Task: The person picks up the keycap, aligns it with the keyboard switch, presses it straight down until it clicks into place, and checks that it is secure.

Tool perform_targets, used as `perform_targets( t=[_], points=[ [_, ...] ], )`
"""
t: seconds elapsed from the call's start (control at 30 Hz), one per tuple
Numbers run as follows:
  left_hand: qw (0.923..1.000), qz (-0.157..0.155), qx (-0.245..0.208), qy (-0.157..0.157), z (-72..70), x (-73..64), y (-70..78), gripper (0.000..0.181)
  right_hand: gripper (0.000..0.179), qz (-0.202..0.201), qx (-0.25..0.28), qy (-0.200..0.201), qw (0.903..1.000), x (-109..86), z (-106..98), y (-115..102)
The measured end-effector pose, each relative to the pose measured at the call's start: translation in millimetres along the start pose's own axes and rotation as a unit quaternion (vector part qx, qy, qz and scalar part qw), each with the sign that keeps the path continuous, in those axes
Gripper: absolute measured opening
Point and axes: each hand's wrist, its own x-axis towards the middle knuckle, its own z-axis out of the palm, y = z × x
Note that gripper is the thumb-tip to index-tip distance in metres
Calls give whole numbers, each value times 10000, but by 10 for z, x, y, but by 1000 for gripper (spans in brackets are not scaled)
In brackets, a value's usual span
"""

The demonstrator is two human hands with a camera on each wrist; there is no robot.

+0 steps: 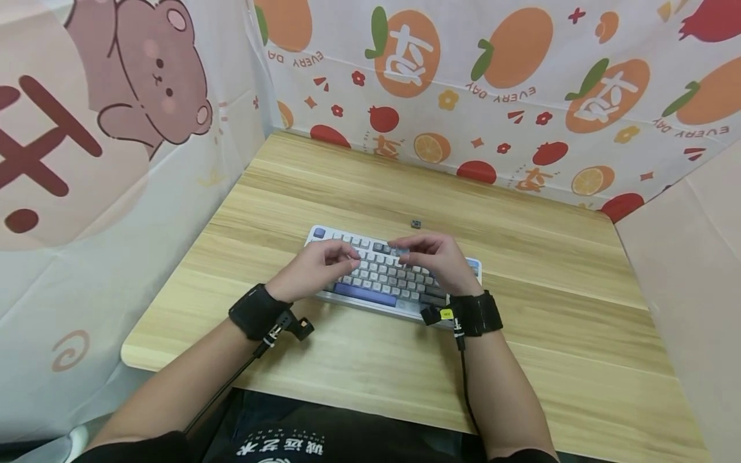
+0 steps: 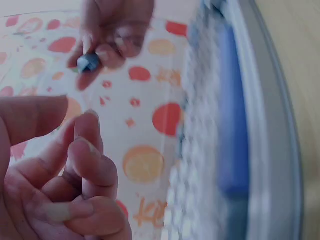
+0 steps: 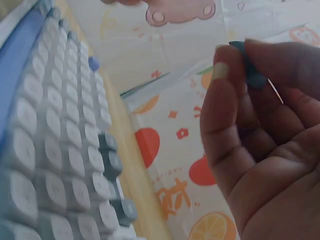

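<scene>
A compact mechanical keyboard (image 1: pixel 373 275) with white and grey keycaps and a blue space bar (image 1: pixel 365 294) lies on the table, slightly askew. Above its right part, my right hand (image 1: pixel 439 258) pinches a small dark-blue keycap (image 3: pixel 254 72) between thumb and fingertips. That keycap (image 2: pixel 88 62) also shows in the left wrist view. Over the keyboard's left part hovers my left hand (image 1: pixel 317 262), its fingers loosely bent and its thumb apart from the index fingertip, holding nothing. Both hands partly hide the keys in the head view.
A small dark square piece (image 1: pixel 416 224) lies on the wooden table (image 1: pixel 521 321) just behind the keyboard. Printed cloths (image 1: pixel 347 71) hang behind the table and on its left side. Each wrist wears a black strap with a camera and cable.
</scene>
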Motion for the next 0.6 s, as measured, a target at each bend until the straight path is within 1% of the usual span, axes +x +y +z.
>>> perform_targets(
  t=[0.1, 0.17, 0.3, 0.43, 0.5, 0.6],
  points=[
    [9988, -32, -484, -73, 65, 39, 75, 26, 23, -69, -2, -38, 10000, -43, 61, -19],
    [9976, -94, -671, -169, 118, 53, 112, 29, 25, -93, -30, -22, 9999, -77, 100, -27],
    [9957, -151, -846, -358, 220, 72, 146, 30, 23, -152, 17, 8, 9999, -131, 161, -43],
    [9939, -131, -1000, -442, 307, 90, 135, 27, 24, -140, 16, 67, 9999, -165, 200, -25],
    [9932, -96, -1067, -461, 341, 98, 123, 26, 28, -121, -159, 151, 9997, -175, 213, -3],
    [9930, -60, -1083, -475, 376, 114, 105, 25, 32, -233, -681, 313, 9969, -184, 225, 38]
  ],
)
